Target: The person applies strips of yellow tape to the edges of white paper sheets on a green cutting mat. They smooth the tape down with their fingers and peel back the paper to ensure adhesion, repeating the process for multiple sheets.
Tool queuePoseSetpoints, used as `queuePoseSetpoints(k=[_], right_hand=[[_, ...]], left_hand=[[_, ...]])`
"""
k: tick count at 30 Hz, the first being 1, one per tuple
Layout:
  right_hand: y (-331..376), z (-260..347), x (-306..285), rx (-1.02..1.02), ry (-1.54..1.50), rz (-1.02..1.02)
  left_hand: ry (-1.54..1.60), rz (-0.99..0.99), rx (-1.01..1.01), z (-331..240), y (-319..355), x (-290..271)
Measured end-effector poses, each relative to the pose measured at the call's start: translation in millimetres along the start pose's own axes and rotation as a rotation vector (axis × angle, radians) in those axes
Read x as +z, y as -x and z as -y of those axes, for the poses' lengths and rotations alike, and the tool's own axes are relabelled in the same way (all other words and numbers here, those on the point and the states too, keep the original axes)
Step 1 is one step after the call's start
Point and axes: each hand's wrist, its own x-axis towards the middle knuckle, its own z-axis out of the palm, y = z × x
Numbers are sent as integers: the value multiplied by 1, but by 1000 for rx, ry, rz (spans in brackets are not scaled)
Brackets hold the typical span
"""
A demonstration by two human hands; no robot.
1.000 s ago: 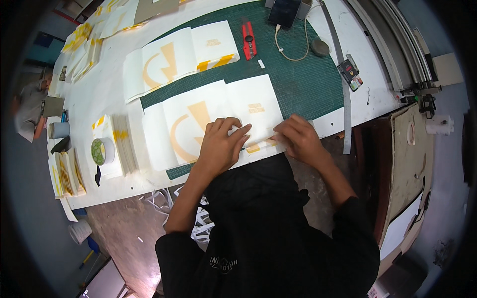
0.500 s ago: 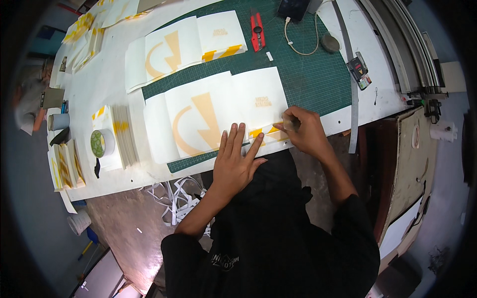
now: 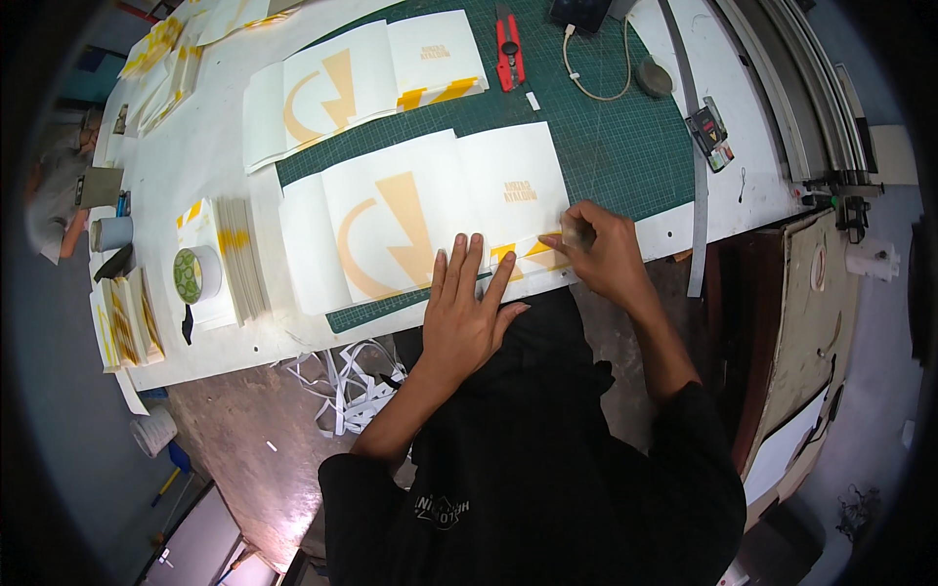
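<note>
A white printed paper sheet (image 3: 459,210) with a pale orange design lies unfolded in front of me, with a flap striped in yellow along its near right edge. My left hand (image 3: 462,317) rests flat on that near edge, fingers stretched and slightly spread. At the right end of the striped flap (image 3: 518,250) my right hand (image 3: 608,256) is closed in a pinch, fingertips against the flap. Whatever is between those fingers is blurred and partly hidden. A second, similar printed sheet (image 3: 376,83) lies just beyond, with its own yellow-striped flap.
A green cutting mat (image 3: 625,146) lies under the sheets. On it are a red cutter knife (image 3: 508,54) and a pale cable (image 3: 596,96). A steel ruler (image 3: 699,230) crosses the table's right side. Leftward, a tape roll (image 3: 198,274) sits on stacked folded papers (image 3: 234,256).
My right hand has shifted slightly, its fingertips still at the flap's right end. The left hand stays pressed flat. The whole view has tilted a little.
</note>
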Motion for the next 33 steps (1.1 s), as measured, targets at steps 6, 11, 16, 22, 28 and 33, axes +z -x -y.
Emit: queuePoseSetpoints(k=[6, 11, 16, 22, 28, 33], right_hand=[[-1, 3, -5, 66, 20, 11], [-2, 8, -8, 130, 46, 20], [-2, 8, -9, 167, 55, 35], [-2, 0, -7, 126, 13, 37], [-2, 0, -7, 123, 24, 52], [10, -16, -13, 38, 163, -70]], left_hand=[[-32, 1, 7, -6, -3, 0], [-183, 34, 46, -13, -3, 6], [-208, 17, 36, -17, -1, 6], [-222, 6, 6, -23, -2, 8], [-243, 39, -33, -30, -4, 12], [-258, 57, -50, -30, -3, 16]])
